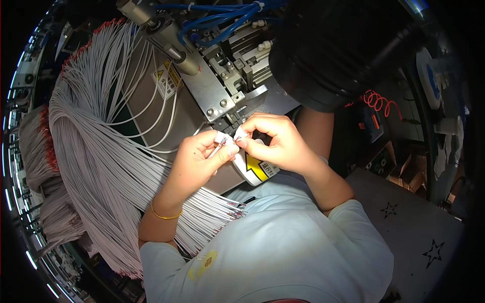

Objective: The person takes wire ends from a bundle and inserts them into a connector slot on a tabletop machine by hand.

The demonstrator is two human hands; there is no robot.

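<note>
My left hand [204, 154] is closed, its thumb and forefinger pinching the end of a white cable [218, 151] with thin coloured wires at its tip. My right hand [270, 141] is closed in a pinch on the same fine wire ends [236, 141], its fingertips almost against the left ones. White coverings are wrapped round the tips of both forefingers. Both hands are just in front of the metal machine head [207, 96]. Below them is a white part with a yellow warning label [257, 170].
A large bundle of white cables [96, 136] with red ends drapes over the left side. Blue air tubes [222, 25] run above the machine. A black round housing [323, 60] overhangs the upper right. A grey surface with star cutouts [404, 217] lies at right.
</note>
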